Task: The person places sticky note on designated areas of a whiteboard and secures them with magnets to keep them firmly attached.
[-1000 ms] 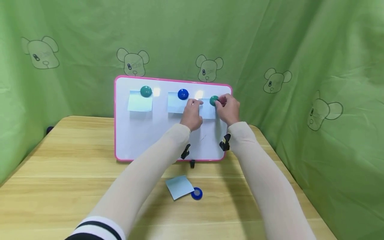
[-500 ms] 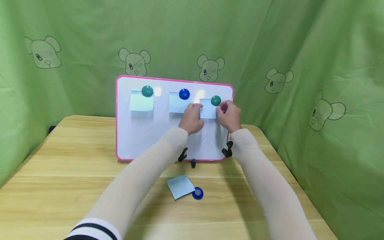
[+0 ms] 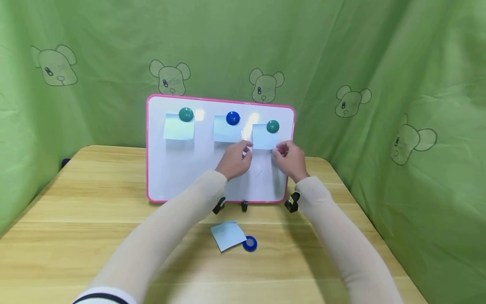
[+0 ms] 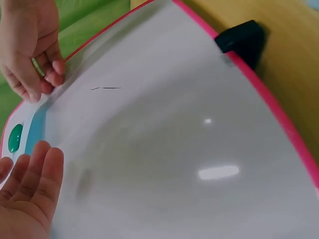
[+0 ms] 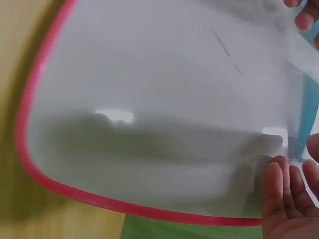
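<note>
My left hand (image 3: 234, 160) hovers before the whiteboard (image 3: 197, 169), left of the rightmost light-blue sticky note (image 3: 263, 137); in the left wrist view its fingers (image 4: 47, 174) are relaxed and hold nothing. Near that note's lower right corner is my right hand (image 3: 291, 160), its fingers (image 5: 273, 184) loosely bent with nothing gripped. A round green magnet (image 3: 272, 126) sits on the note's upper right corner. Two more notes hang to the left: the middle note (image 3: 226, 129) under a blue magnet (image 3: 233, 118), the left note (image 3: 179, 127) under another green magnet (image 3: 186, 114).
On the wooden table (image 3: 95, 232) in front lie a loose light-blue sticky note (image 3: 228, 235) and an upturned blue magnet (image 3: 249, 243). A black clip foot (image 3: 244, 206) supports the board's pink lower edge. Green curtain (image 3: 228, 38) hangs behind and on both sides.
My right hand has let go of the green magnet, which stays on the note, and moved down to the note's lower corner. My left hand has drawn down and left, away from the note.
</note>
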Tool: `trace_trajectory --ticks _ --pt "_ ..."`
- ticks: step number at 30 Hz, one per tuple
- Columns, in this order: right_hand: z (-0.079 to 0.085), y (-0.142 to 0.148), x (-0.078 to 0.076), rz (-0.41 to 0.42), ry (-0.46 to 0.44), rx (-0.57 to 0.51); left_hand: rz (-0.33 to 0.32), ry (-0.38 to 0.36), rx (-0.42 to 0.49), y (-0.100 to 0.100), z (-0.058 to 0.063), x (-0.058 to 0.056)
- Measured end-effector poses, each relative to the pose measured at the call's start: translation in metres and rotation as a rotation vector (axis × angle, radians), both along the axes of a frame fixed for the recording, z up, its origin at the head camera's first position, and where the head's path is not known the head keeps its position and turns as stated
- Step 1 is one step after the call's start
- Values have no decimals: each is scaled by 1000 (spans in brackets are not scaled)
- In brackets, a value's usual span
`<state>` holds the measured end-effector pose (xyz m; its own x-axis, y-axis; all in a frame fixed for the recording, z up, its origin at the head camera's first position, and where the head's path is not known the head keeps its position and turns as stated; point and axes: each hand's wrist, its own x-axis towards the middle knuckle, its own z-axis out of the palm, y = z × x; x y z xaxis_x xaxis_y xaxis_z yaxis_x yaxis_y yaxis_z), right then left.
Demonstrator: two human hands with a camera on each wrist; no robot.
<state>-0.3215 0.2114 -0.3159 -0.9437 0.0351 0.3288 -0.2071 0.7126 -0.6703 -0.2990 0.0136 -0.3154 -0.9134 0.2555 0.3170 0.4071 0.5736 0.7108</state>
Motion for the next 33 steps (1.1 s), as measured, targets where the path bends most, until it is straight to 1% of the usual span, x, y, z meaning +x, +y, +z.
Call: trace_trajectory --ticks 4,7,11,13,16,19,22,24,26,28,29,31,33 --pt "-12 2 10 26 -64 -58 -18 -20 7 -9 -8 8" --pt "-21 1 19 70 -137 -190 -24 -40 13 -16 -14 15" --pt "-30 0 34 183 -250 -375 -44 -52 13 -26 -24 23" --pt "-34 0 43 229 -299 -409 -60 -69 15 -32 -29 29" --pt "-40 0 56 259 -343 -386 -94 -111 24 -39 -36 38" --pt "-49 2 65 262 -346 -337 -135 -160 29 -44 -44 49" --pt "-58 3 74 270 -341 -297 -177 -185 13 -49 -52 57" --pt "-64 4 80 292 -344 -261 -202 -174 -26 -53 -58 62" --pt "-70 4 86 330 -344 -202 -228 -148 -85 -57 -64 65" --pt "-77 5 91 374 -348 -120 -244 -127 -162 -61 -70 69" --pt "-81 5 94 401 -351 -75 -251 -128 -196 -62 -73 71" --pt "-87 5 98 452 -358 23 -255 -152 -255 -65 -78 75" --pt "-92 4 102 509 -367 105 -246 -195 -300 -68 -81 80"
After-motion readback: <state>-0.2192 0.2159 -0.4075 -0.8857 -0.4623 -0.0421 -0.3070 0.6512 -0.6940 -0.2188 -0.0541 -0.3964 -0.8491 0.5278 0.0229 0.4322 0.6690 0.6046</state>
